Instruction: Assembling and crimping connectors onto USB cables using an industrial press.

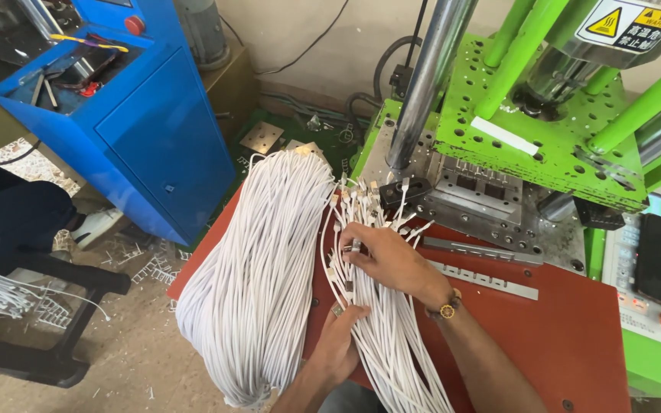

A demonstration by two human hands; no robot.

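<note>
A thick bundle of white cables [258,268] lies over the left edge of a red-brown work table [568,336]. Beside it a thinner bunch of white cables [392,344] with small connector ends [361,203] fans toward the machine. My right hand [388,256], with a bracelet at the wrist, rests on this bunch and pinches some cables near the connectors. Lower down, my left hand [338,340], wearing a ring, grips the same bunch from the left side.
A green moulding press [545,130] with a steel column [426,84] and a metal mould block [476,199] stands behind the table. Two metal strips [483,268] lie on the table. A blue cabinet [139,130] stands left, beside a seated person's dark leg [9,226]. A control panel [656,268] is right.
</note>
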